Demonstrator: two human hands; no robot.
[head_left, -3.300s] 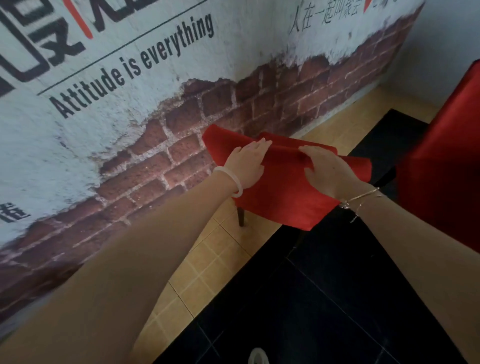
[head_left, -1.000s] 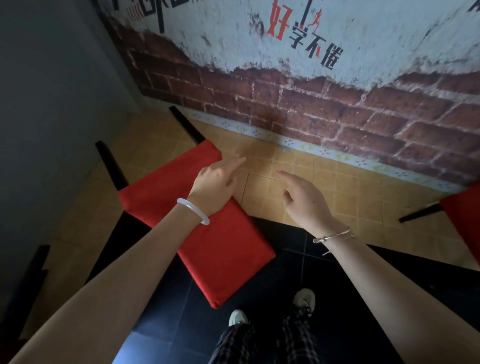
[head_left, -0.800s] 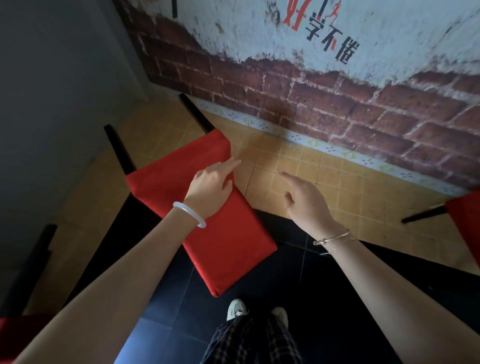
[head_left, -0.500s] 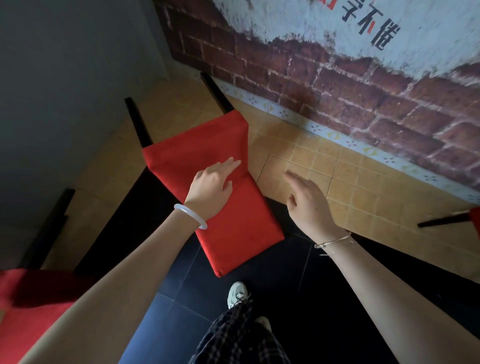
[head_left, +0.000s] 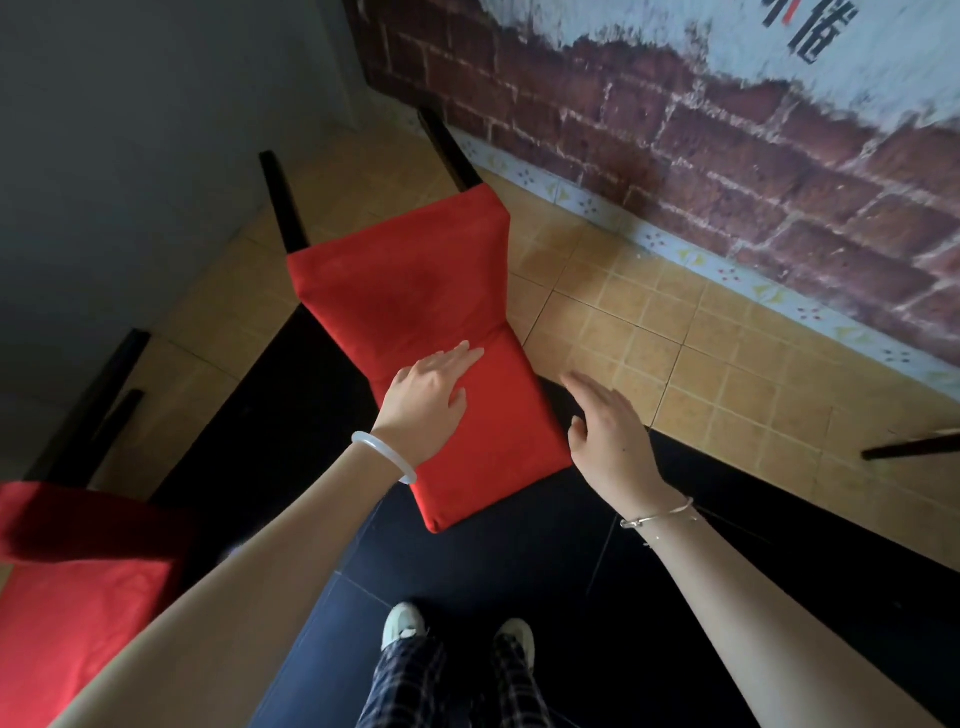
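A chair in a red fabric cover (head_left: 415, 291) stands in front of me, seen from above, its two black legs pointing towards the corner. My left hand (head_left: 428, 397) lies flat on the near part of the cover with straight fingers, a white bangle on the wrist. My right hand (head_left: 610, 434) hovers open beside the cover's right edge, fingers straight; whether it touches the fabric is unclear. A thin metal bracelet sits on that wrist.
A second red-covered chair (head_left: 72, 587) is at the lower left. A brick-pattern wall (head_left: 727, 156) runs along the right, a grey wall (head_left: 130, 130) on the left. A black chair leg (head_left: 909, 447) pokes in at the right. My shoes (head_left: 405, 623) stand on black tiles.
I turned from one red-covered chair to this one. Over the last second the view dropped closer, and my left hand slid onto the cover while my right hand came to its edge.
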